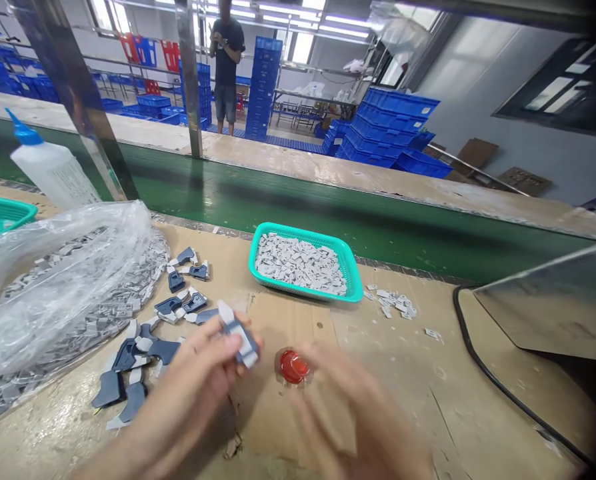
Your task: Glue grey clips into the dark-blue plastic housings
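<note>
My left hand (pixel 211 363) holds a grey and dark blue plastic part (pixel 239 339) between thumb and fingers, above the cardboard-covered table. Blurred by motion, my right hand (pixel 343 400) is beside a small red round dish (pixel 293 366); what its fingers hold, if anything, cannot be made out. Beyond the hands stands a turquoise basket (pixel 308 292) filled with small light grey pieces. Several dark blue and grey parts (pixel 165 350) lie in a loose group left of my left hand.
A large clear plastic bag (pixel 93 267) of grey pieces lies at the left, near a white bottle (pixel 53 170) with a blue nozzle. Loose grey pieces (pixel 398 303) and a black cable (pixel 493 373) are at the right. A person (pixel 227 67) stands beyond the green belt (pixel 218 190).
</note>
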A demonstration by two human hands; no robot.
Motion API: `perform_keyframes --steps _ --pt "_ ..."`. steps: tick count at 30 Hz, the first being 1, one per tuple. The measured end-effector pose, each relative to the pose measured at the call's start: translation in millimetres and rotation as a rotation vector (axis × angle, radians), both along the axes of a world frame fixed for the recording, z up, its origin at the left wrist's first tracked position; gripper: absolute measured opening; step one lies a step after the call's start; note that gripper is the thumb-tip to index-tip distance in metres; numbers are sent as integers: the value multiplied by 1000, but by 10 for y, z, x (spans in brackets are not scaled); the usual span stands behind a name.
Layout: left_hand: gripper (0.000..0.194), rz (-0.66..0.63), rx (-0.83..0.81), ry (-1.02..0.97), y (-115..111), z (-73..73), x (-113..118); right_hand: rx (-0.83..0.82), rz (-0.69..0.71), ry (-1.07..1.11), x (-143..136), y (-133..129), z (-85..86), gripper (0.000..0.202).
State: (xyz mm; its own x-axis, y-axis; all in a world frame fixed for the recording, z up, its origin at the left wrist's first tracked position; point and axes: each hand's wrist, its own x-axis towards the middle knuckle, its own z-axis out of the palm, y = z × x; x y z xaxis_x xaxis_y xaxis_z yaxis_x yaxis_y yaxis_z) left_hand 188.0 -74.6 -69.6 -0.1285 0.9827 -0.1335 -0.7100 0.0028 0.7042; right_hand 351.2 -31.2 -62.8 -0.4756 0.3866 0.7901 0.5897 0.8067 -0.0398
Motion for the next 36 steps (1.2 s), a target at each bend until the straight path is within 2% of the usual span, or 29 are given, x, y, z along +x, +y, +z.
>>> perform_keyframes --steps 2,3,6,8,10,12,14,16,18,20,24,26,28,30,32,34,36 --pt "40 103 80 312 237 117 -226 -47 -149 -17 139 415 146 32" --pt "40 141 121 498 396 161 -350 -182 -266 -66 192 659 206 30" --pt "34 217 180 801 1000 241 -720 -389 -348 -231 230 1371 294 27" --pt "26 274 165 1010 1453 273 -943 -489 -379 -336 178 1714 280 24" --pt "19 277 99 1224 1883 308 -1128 -555 -391 -408 126 1908 233 17" --pt "19 283 7 1393 2245 345 -1264 -582 -382 -432 110 1982 177 28" --pt "24 300 -65 1512 2503 373 -1348 -578 -355 -422 129 1984 136 35" --pt "31 301 -100 1598 2625 387 -1395 -561 -320 -393 159 1956 125 33" --pt "37 285 -103 1674 2589 390 -1432 -547 -287 -352 176 1921 150 27" --pt "40 262 -80 1752 2393 382 -1477 -545 -268 -294 172 1881 199 24" --pt "34 116 -30 1890 1703 279 -1584 -589 -214 -151 157 1708 270 26" --pt "28 29 -20 1915 1374 179 -1619 -623 -151 -77 165 1546 251 27" --pt "25 17 -8 1901 1148 91 -1632 -653 -72 -18 174 1346 206 33" --pt "23 88 -2 1844 1016 64 -1613 -661 40 42 174 1132 167 37" --pt "27 189 -3 1726 913 108 -1533 -607 168 100 163 919 149 32" --pt "35 256 1 1548 758 181 -1353 -501 266 110 146 705 139 20" --pt "42 238 25 1345 517 213 -1054 -398 298 50 122 484 103 12"
